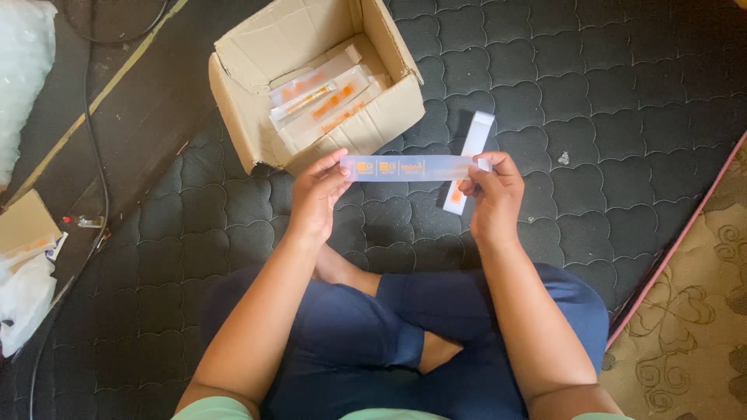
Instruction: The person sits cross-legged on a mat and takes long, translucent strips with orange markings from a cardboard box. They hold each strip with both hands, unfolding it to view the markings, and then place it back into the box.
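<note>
I hold a long, clear, flat packet [408, 167] with orange marks level between both hands, above a dark quilted mat [591, 117]. My left hand [317, 198] pinches its left end and my right hand [492, 194] pinches its right end. A second long white packet [469, 155] with an orange end lies on the mat just behind and below my right hand. An open cardboard box [257, 93] sits beyond my left hand with several similar packets [327, 97] inside.
My crossed legs in blue trousers [405, 327] are below the hands. At the left lie a bubble-wrap bag [23, 70], a small cardboard piece [23, 222], a white plastic bag [23, 303] and a black cable [93, 140]. A patterned tan rug [692, 311] borders the right.
</note>
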